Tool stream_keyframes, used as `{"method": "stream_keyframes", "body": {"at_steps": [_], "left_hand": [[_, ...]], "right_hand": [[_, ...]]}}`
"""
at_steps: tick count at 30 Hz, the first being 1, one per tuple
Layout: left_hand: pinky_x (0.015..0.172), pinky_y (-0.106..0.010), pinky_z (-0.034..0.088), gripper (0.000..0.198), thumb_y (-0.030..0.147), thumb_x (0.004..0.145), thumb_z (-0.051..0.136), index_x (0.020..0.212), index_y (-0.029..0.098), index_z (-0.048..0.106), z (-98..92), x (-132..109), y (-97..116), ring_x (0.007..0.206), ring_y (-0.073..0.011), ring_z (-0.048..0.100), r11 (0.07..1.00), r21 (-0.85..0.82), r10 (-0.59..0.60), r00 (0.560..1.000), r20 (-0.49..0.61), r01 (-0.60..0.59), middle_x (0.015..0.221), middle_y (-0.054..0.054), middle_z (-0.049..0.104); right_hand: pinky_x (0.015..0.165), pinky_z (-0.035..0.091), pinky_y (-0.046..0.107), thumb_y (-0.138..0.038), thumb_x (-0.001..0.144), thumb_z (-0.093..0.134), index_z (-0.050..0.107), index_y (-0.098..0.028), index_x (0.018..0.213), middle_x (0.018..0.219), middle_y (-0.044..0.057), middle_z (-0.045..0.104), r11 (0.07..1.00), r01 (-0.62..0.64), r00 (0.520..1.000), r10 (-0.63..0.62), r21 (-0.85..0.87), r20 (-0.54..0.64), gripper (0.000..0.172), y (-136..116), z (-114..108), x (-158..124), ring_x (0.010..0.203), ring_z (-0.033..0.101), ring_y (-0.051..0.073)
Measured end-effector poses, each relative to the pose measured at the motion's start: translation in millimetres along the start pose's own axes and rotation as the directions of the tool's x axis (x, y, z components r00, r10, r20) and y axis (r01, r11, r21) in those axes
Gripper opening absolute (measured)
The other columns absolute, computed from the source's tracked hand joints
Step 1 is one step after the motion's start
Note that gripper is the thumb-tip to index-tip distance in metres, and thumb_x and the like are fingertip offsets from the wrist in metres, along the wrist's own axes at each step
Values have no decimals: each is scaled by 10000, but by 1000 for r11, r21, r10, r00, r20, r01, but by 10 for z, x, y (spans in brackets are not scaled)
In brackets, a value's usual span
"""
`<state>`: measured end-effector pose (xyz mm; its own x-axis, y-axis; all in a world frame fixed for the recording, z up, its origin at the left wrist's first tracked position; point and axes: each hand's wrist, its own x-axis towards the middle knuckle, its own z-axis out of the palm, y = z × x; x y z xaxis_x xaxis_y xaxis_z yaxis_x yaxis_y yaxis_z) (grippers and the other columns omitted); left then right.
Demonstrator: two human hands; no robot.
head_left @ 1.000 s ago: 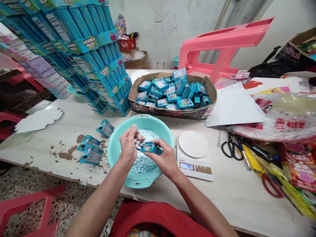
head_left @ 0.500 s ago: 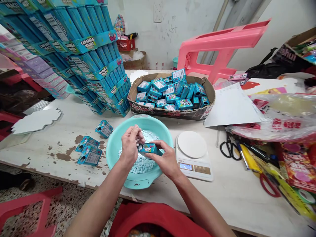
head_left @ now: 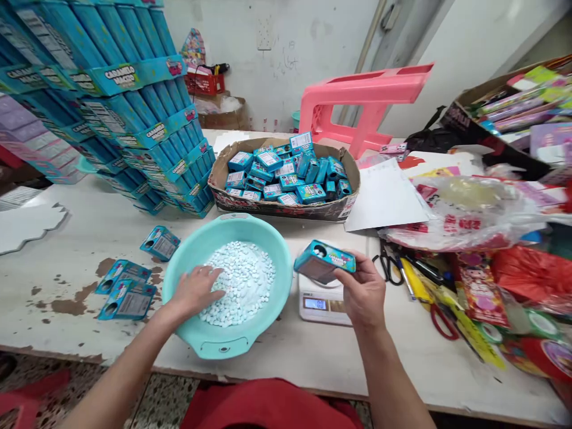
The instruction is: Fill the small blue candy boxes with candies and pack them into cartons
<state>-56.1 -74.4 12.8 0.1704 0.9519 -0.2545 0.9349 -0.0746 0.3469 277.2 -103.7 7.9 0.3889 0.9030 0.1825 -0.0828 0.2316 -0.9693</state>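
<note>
A turquoise basin (head_left: 179,250) in front of me holds many small pale candies (head_left: 243,283). Over its left side my left hand (head_left: 196,292) has its fingers spread, close to the candies. My right hand (head_left: 364,289) grips a blue candy box (head_left: 319,262) by its right end, tilted, above the white kitchen scale (head_left: 308,313). Through the box's round hole some white candies show. The scale's small display is lit. Left of the basin, several similar boxes (head_left: 129,298) lie on the table.
A torn cardboard tray (head_left: 286,211) full of blue boxes stands behind the basin. Tall stacks of packed blue boxes (head_left: 147,119) rise at left. Scissors (head_left: 388,262), pens, a plastic bag (head_left: 465,208) and a pink stool (head_left: 357,89) are at the right.
My right hand has carried the candy box right, from over the basin to above the scale. My left hand has left the box and opened over the basin. The view has shifted right.
</note>
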Motion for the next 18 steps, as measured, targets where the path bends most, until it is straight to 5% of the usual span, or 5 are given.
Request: {"method": "stream_keyframes", "body": {"at_steps": [3, 7, 11, 15, 18], "left_hand": [[873, -506, 375, 529, 443, 815, 446, 1238, 133, 515, 167, 46, -129, 1115, -402, 488, 942, 334, -68, 993, 100, 31, 1178, -223, 561], [775, -454, 424, 621, 566, 832, 360, 1288, 156, 461, 203, 99, -67, 1023, -400, 526, 925, 378, -110, 977, 181, 34, 1160, -212, 540], [831, -423, 406, 536, 490, 884, 322, 1283, 150, 434, 112, 192, -54, 1030, -352, 518, 911, 411, -27, 994, 109, -21, 1146, -174, 529], [897, -404, 385, 446, 416, 908, 324, 1227, 137, 462, 96, 298, -101, 1061, -313, 505, 901, 431, 9, 995, 97, -50, 1141, -166, 521], [905, -445, 390, 502, 472, 876, 389, 1220, 117, 476, 182, 237, -80, 1094, -348, 494, 900, 435, -44, 989, 144, -24, 1211, -213, 481]], "right_hand": [[802, 511, 413, -307, 612, 785, 610, -189, 973, 910, 57, 665, 994, 52, 994, -61, -100, -86, 419, 246, -230, 237, 839, 636, 214], [866, 482, 459, -354, 665, 741, 579, -164, 1035, 1000, 91, 644, 979, 30, 996, -47, -202, -80, 446, 478, -347, 356, 920, 619, 230], [1026, 343, 523, -331, 714, 716, 484, -216, 1238, 1324, 122, 470, 838, 244, 935, -337, -488, -110, 585, 348, -197, 91, 1239, 435, 282], [1015, 368, 509, -215, 767, 674, 507, -293, 1202, 1210, 81, 552, 711, 549, 834, -498, -439, 238, 473, 158, 309, -426, 1219, 452, 274], [965, 420, 469, -247, 761, 690, 551, -292, 1130, 1130, 58, 626, 652, 703, 686, -512, -285, 517, 397, 147, 712, -752, 1189, 483, 274]]}}
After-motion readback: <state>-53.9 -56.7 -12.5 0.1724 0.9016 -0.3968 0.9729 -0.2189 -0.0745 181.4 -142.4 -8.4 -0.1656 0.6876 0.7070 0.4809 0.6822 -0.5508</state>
